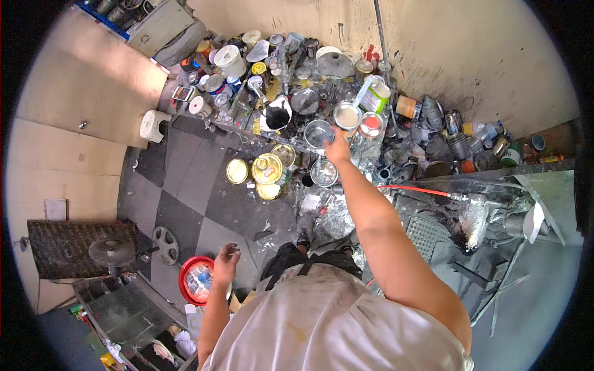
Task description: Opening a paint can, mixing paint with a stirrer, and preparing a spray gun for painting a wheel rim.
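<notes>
My right hand (pixel 337 147) reaches over the cluttered bench and pinches the rim of a round, clear grey mixing cup (pixel 318 134). Just beyond that hand stand an open can of beige liquid (pixel 347 115) and a can with a red round cap (pixel 371 124). Nearer to me is another clear cup (pixel 324 171). My left hand (pixel 226 263) hangs low with loosely bent fingers and nothing visible in it. Beside it, a bucket with a red rim (pixel 184 281) holds clear and bluish pieces that I cannot make out.
A white container with black contents (pixel 276 115) stands left of the mixing cup. Several yellow-lidded cans (pixel 267 168) are grouped nearer. A red hose (pixel 414 188) runs to the right. Cans and crumpled waste (pixel 439 145) pile along the wall. A fan (pixel 112 252) stands at the left.
</notes>
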{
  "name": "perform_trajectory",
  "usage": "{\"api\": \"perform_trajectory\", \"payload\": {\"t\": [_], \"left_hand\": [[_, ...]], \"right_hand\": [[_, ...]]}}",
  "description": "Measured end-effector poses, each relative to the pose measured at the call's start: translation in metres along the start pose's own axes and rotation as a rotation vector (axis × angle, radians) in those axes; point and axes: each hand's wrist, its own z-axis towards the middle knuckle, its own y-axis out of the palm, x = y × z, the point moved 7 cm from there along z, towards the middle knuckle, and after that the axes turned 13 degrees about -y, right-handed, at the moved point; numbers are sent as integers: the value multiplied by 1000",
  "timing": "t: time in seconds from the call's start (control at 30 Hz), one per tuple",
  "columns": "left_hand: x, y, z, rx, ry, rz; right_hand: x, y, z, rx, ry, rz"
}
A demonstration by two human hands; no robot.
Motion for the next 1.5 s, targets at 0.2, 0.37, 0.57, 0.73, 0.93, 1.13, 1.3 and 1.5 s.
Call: {"api": "perform_trajectory", "payload": {"t": [0.2, 0.37, 0.57, 0.73, 0.93, 1.13, 1.3, 1.5], "left_hand": [[-3, 61, -77, -215, -207, 216], [-155, 65, -82, -261, -318, 195], [-216, 19, -57, -174, -399, 174], [-52, 19, 43, -92, -142, 57], [188, 94, 105, -307, 310, -486], [278, 144, 104, -1002, -15, -1023], [222, 156, 123, -806, -50, -834], [94, 131, 120, -568, -85, -530]], "right_hand": [[19, 9, 6, 118, 7, -57], [26, -8, 10, 199, 85, -98], [31, -39, 3, 150, 137, -138], [-22, -71, -21, 20, 250, 468], [-101, -137, -47, -36, 132, 431], [-150, -172, -87, -52, 111, 363], [-125, -156, -119, -67, 145, 334], [-47, -90, -120, -130, 203, 197]]}}
